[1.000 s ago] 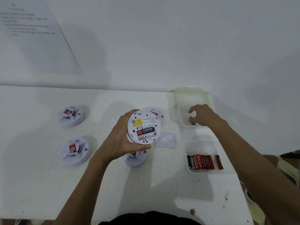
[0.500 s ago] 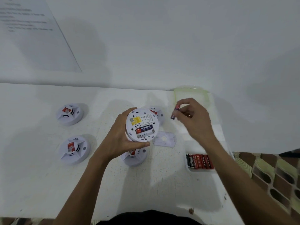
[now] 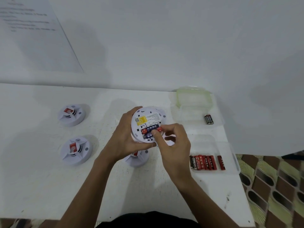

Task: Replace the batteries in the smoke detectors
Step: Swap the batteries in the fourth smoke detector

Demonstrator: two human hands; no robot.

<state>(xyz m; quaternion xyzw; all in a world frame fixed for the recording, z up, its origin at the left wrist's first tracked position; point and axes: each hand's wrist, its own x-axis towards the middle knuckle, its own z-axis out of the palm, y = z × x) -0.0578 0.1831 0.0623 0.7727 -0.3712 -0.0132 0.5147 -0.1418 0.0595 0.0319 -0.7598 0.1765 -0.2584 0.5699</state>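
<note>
Firmly gripped round its rim by the left hand (image 3: 125,139), the upturned smoke detector (image 3: 148,118) hangs left of the battery tray (image 3: 231,150) as the right hand (image 3: 175,145) pinches a battery (image 3: 158,129) at its bay. The light, rigid, likely slick plastic seems best held by the edge.

smoke detectors: 5 = held detector (image 3: 144,119) in the fingers (image 3: 137,109) of the left hand (image 3: 126,137) + rear detector (image 3: 162,111) behind them + low detector (image 3: 139,159) below them + 2 left detectors (image 3: 71,115) (image 3: 76,150) well left of them | fitted batteries (image 3: 150,130): 2, at the fingertips (image 3: 154,134) of the right hand (image 3: 176,142) | loose batteries: 2 in far container (image 3: 190,117), about 7 in near tray (image 3: 230,150) (exact count unclear), all right of the fingers | clear containers: 2 | green-rimmed lid (image 3: 177,97): 1
</note>
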